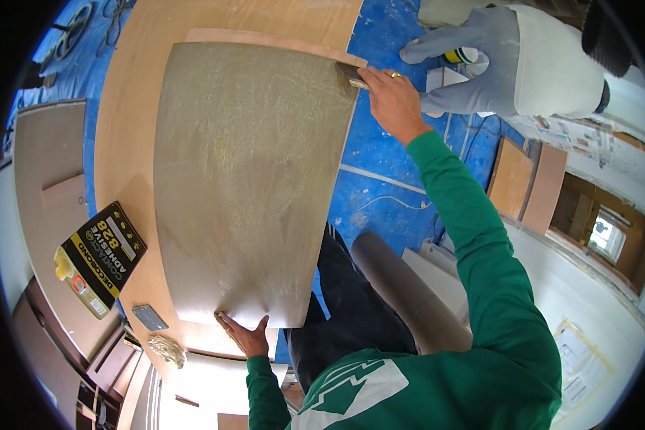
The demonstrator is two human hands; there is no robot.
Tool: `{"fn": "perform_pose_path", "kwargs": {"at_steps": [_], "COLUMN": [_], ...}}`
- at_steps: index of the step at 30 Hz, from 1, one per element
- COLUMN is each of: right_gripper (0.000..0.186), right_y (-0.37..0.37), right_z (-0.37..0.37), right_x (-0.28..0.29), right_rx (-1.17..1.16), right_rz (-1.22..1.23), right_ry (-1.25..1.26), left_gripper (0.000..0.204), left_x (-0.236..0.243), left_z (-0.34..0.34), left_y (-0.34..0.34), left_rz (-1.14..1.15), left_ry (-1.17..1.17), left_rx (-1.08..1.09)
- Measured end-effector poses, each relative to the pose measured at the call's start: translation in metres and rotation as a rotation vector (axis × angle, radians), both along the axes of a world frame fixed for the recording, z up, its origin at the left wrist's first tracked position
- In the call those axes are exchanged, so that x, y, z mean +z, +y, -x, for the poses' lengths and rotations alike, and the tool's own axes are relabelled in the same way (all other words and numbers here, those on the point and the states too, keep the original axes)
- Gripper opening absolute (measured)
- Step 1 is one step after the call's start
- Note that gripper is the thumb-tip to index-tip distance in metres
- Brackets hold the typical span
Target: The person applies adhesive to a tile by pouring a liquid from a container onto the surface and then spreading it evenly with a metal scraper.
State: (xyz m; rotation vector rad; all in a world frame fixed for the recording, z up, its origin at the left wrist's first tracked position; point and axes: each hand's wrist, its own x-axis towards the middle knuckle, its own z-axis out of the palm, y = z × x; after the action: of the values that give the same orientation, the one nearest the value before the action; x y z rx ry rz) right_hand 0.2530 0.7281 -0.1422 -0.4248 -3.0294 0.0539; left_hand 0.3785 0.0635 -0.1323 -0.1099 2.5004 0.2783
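A large grey-brown sheet (251, 179) with a patchy, wet-looking film lies across a light wooden board. My right hand (394, 100), wearing a ring, is closed round a flat scraper (352, 74). The scraper's blade rests on the sheet's far right corner. At the near edge, my left hand (245, 337) is open, its fingers spread and their tips touching the sheet. It holds nothing. The sheet's near end looks shiny and pale.
On the wooden board (125, 143), a black and yellow tin (100, 258), a dark phone (150, 317) and a crumpled rag (166, 350) lie to the left. Blue floor covering (380, 158) and a brown roll (408, 294) are at the right. Another person (509, 61) bends over at far right.
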Motion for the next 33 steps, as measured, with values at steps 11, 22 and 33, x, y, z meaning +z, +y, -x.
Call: {"fn": "perform_pose_path", "kwargs": {"at_steps": [11, 22, 33], "right_gripper": [0.043, 0.04, 0.04], "right_y": [-0.008, -0.003, -0.03], "right_z": [-0.012, 0.001, 0.044], "right_x": [-0.01, 0.0, 0.013], "right_rx": [0.019, 0.024, 0.064], "right_rz": [-0.009, 0.036, 0.063], "right_ry": [-0.001, 0.034, 0.075], "left_gripper": [0.148, 0.148, 0.148], "left_x": [-0.006, -0.008, 0.0], "left_z": [-0.005, -0.004, 0.002], "left_y": [0.005, 0.008, 0.016], "left_rz": [0.041, 0.089, 0.106], "left_ry": [0.024, 0.027, -0.008], "left_rx": [0.016, 0.015, 0.048]}}
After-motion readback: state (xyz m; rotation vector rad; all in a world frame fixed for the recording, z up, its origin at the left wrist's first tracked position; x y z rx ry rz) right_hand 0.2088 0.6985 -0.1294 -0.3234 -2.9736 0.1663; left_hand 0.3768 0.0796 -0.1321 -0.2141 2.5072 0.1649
